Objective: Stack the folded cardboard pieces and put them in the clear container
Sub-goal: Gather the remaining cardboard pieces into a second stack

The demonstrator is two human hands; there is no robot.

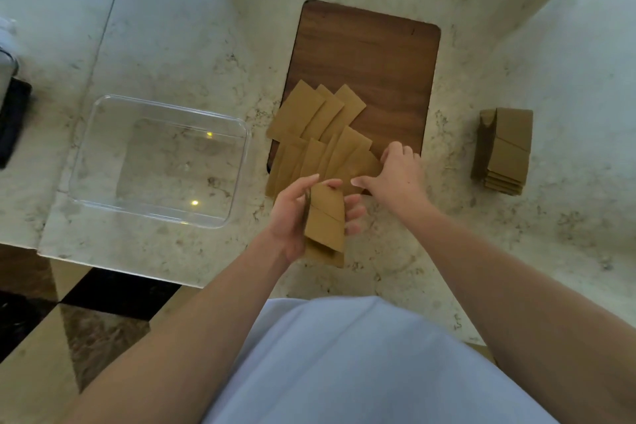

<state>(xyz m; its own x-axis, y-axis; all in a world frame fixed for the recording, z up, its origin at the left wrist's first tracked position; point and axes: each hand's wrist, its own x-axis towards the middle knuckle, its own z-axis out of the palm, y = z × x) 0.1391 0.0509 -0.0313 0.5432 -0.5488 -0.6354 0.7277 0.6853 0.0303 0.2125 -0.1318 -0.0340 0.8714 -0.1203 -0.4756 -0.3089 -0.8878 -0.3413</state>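
Observation:
My left hand (pixel 292 213) grips a small bundle of folded brown cardboard pieces (pixel 325 220), held upright just above the counter's near edge. My right hand (pixel 395 172) reaches onto the loose spread of flat cardboard pieces (pixel 320 134) lying across the near end of a dark wooden board (pixel 378 58); its fingers curl at the right edge of the nearest piece. The clear container (pixel 103 134) stands empty on the marble counter to the left. A separate neat stack of folded cardboard pieces (pixel 506 148) sits on the counter to the right.
The marble counter (pixel 172 27) ends close to my body, with patterned floor (pixel 51 320) below at the left. A dark object (pixel 13 120) lies at the far left edge. My light blue shirt (pixel 344 361) fills the bottom centre.

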